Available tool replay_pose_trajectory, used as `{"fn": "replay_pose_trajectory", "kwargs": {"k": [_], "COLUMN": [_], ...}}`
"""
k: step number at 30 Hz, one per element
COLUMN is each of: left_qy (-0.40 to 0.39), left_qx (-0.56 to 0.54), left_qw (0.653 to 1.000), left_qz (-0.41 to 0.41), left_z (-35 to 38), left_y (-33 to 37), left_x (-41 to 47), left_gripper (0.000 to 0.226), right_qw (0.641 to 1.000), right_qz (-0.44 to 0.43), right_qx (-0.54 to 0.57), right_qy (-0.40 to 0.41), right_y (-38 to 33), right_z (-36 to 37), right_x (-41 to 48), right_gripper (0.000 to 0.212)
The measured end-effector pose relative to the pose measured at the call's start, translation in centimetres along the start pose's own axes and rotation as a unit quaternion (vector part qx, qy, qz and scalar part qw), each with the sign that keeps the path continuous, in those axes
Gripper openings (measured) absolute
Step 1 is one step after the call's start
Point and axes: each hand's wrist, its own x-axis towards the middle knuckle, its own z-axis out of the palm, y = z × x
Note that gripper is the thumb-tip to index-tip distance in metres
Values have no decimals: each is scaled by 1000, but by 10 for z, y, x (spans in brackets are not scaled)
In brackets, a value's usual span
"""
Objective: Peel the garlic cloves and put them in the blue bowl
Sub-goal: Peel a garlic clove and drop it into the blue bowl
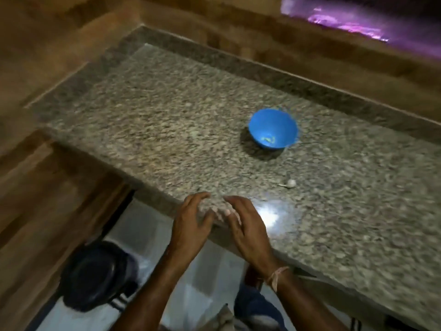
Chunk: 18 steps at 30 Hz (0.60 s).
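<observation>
home kitchen, granite counter (167, 130), wood-look walls (59, 56)

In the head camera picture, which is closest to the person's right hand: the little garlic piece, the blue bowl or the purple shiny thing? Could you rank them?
From the right hand:
1. garlic piece, on the counter just ahead and to the right.
2. blue bowl, farther back, mid-counter.
3. purple shiny thing, beyond the counter's back edge, far right; too blurred to identify.
</observation>
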Motion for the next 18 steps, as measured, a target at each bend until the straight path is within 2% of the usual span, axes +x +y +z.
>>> {"fn": "replay_pose_trajectory", "kwargs": {"k": [5,8,11,13,16,18], "left_qy": [-42,-67,-94,-103,-114,-116], "left_qx": [13,54,125,150,150,153], "left_qw": [999,996,988,983,982,981], "left_qz": [-1,-13,-7,10,28,35], "left_z": [86,121,144,152,158,158], "left_y": [52,63,62,61,60,61], "left_x": [39,59,73,79,82,82], "left_gripper": [35,33,26,18,24,27], "right_qw": [998,996,987,978,971,969], "right_qz": [55,75,88,107,122,120], "right_qx": [10,-27,-114,-163,-193,-201], "right_qy": [33,47,70,75,76,81], "right_y": [64,97,133,151,167,170], "right_z": [-84,-118,-136,-143,-152,-155], "right_x": [18,29,41,50,61,66], "right_gripper": [36,43,35,43,51,47]}}
